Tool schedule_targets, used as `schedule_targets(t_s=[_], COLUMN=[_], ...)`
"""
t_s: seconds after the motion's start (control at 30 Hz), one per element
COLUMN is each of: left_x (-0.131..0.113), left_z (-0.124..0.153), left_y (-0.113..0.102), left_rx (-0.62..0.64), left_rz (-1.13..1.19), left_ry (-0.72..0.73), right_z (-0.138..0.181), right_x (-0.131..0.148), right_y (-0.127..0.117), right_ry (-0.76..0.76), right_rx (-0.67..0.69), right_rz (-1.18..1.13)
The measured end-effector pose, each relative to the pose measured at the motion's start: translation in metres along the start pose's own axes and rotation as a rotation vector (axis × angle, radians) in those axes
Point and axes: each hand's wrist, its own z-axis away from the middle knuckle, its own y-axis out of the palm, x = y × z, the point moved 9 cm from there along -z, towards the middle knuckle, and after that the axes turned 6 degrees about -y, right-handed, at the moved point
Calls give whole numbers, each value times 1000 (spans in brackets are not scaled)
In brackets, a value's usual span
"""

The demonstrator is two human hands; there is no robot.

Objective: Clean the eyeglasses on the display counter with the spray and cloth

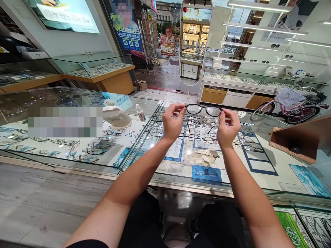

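A pair of black-framed glasses [203, 110] is held up above the glass display counter [144, 131], lenses facing away from me. My left hand [172, 121] pinches the left end of the frame. My right hand [228, 126] pinches the right end. The temples hang folded down between my hands. A crumpled beige cleaning cloth [203, 156] lies on the counter just below the glasses. Rows of other glasses [190, 137] lie inside the case under the glass.
A small white spray bottle [140, 113] and a white device [116, 117] stand on the counter to the left. A wooden box [300, 139] sits at the right. A pink bicycle [289, 110] stands behind. More display cases line the back.
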Motion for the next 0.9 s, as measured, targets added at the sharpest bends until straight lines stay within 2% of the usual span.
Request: schedule_targets(t_s=[0.33, 0.57, 0.9], left_x=[-23, -34, -27], left_z=[5, 7, 4], left_y=[-3, -5, -7], left_rx=[-32, -46, -58], left_rz=[-61, -51, -41], left_ry=[177, 270, 191], right_z=[1, 2, 3], right_x=[-10, -16, -14], right_y=[1, 5, 4], right_ry=[1, 59, 70], right_rx=[-12, 18, -8], right_rz=[-21, -7, -79])
